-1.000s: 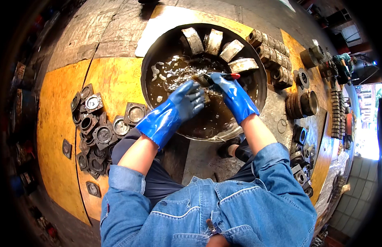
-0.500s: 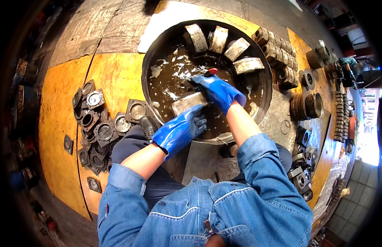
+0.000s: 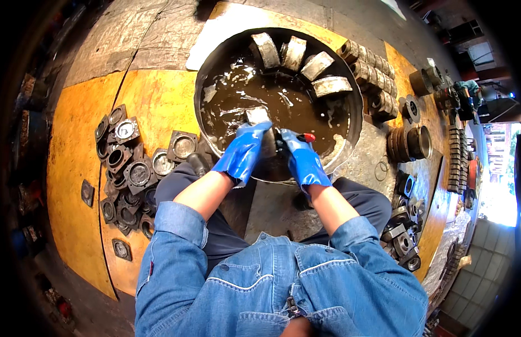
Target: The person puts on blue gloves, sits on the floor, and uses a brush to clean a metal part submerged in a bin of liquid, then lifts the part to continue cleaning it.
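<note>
Over the near side of a round dark tub (image 3: 357, 126) of murky brown liquid (image 3: 285, 104), my left hand (image 3: 242, 149) in a blue rubber glove is closed on a pale-topped metal block (image 3: 257, 115). The block is tilted now, its lower part dark. Close beside it, my right hand (image 3: 304, 163), gloved the same way, is wrapped round a dark tool with a red end (image 3: 309, 137). The tool's working end meets or nears the block; the fingers hide most of it. Several similar metal blocks (image 3: 295, 53) lean against the tub's far wall.
Left of the tub lies a heap of square metal parts with round openings (image 3: 139, 174). Rows of stacked metal blocks (image 3: 372, 76) stand to the right, beside metal rings (image 3: 409, 143) and another pile of parts (image 3: 403, 238). A person (image 3: 468, 90) is far right.
My right hand has come nearer with the red-ended tool. My left hand has tipped the block from lying flat to a steeper angle and moved it slightly up.
</note>
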A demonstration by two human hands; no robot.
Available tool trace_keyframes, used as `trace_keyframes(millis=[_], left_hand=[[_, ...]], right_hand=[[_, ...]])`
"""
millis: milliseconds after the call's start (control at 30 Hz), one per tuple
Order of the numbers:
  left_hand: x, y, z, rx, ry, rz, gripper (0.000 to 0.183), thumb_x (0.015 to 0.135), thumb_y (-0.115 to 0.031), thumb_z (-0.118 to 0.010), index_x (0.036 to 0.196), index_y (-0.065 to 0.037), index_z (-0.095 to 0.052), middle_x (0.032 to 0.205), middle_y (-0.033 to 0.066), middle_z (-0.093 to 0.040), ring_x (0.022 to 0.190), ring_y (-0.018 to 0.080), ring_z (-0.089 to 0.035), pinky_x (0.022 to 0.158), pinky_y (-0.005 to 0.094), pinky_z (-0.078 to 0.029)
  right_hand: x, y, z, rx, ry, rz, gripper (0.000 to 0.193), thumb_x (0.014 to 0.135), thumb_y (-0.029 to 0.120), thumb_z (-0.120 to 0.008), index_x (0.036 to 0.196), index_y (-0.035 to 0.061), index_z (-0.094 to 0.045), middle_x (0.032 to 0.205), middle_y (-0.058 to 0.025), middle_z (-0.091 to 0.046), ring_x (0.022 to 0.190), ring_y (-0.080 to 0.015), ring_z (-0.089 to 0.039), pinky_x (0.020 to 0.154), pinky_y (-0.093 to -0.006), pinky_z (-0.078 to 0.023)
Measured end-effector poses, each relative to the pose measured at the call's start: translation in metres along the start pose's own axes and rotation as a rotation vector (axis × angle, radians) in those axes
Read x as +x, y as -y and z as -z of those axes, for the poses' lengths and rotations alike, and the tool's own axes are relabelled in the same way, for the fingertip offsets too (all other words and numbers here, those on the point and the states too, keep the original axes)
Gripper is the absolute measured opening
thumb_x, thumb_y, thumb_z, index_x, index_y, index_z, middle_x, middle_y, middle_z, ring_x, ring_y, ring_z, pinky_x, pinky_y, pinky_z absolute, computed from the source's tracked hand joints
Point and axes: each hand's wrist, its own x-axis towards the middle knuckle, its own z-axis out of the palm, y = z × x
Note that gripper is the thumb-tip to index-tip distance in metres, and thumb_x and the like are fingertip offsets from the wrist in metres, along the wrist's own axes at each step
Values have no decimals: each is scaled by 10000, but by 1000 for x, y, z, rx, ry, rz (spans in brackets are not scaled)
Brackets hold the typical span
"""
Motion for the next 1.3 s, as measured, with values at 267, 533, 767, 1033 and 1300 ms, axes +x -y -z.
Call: trace_keyframes(millis=[267, 533, 767, 1033, 1300], left_hand=[[10, -6, -1, 189, 96, 113, 277, 946, -238, -723, 808, 2, -715, 663, 22, -641, 603, 128, -611, 560, 301, -474], [5, -37, -23, 545, 89, 154, 396, 839, -320, -790, 913, 67, -745, 750, 82, -698, 668, 171, -627, 640, 346, -505], [14, -33, -22, 629, 86, 334, 360, 869, -313, -775, 919, 41, -731, 691, 96, -677, 616, 179, -632, 592, 358, -495], [19, -34, -23, 789, 74, 367, 715, 774, -456, -791, 1231, 84, -685, 1116, 289, -745, 999, 380, -755, 890, 425, -584], [-4, -44, -40, 1161, -28, 186, 732, 787, -444, -803, 1315, 31, -627, 1253, 297, -699, 1206, 416, -681, 1026, 472, -559]], right_hand=[[10, 46, 33, -9, 84, 125, 332, 1085, 283, -608, 1253, 21, -723, 1168, -62, -753, 971, -141, -708, 860, -262, -569], [104, 59, 68, -138, 95, -51, 277, 1031, 294, -680, 1177, 75, -766, 1031, -34, -790, 796, -136, -721, 680, -289, -594], [124, 17, 72, -119, 314, 58, 361, 1002, 291, -638, 1200, 14, -758, 1087, -105, -771, 956, -182, -710, 830, -285, -554], [128, 2, 51, -607, 57, -79, 516, 967, 427, -667, 1265, 8, -704, 1106, -106, -745, 946, -204, -669, 845, -345, -525], [83, 59, 42, -131, 371, 79, 440, 968, 341, -686, 1237, -4, -733, 1153, -122, -767, 1049, -222, -721, 923, -341, -553]])
